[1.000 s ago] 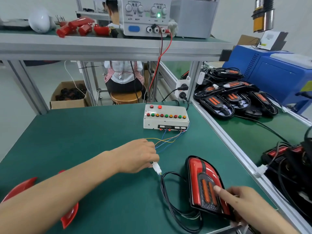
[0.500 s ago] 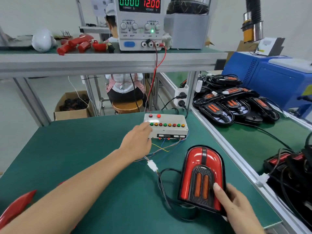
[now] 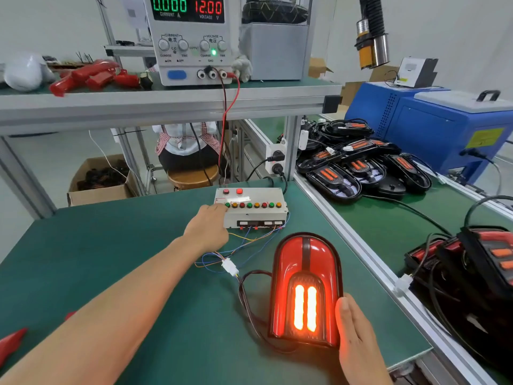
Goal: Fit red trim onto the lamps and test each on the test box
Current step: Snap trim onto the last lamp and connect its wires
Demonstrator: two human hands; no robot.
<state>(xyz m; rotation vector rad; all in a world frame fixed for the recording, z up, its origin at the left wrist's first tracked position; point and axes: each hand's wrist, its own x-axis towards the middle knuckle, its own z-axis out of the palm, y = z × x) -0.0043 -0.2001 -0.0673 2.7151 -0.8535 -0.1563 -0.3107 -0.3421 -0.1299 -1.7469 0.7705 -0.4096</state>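
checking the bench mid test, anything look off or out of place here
One oddity: the supply reads 0.000 A at 12.00 V although the lamp glows. Otherwise normal: left hand at the test box buttons, right hand steadying the lamp, connector mated.

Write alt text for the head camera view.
A red-trimmed lamp lies lit on the green bench, its two bars glowing, steadied along its right edge by the right hand. The left hand reaches to the button row on the test box, wired to the lamp.
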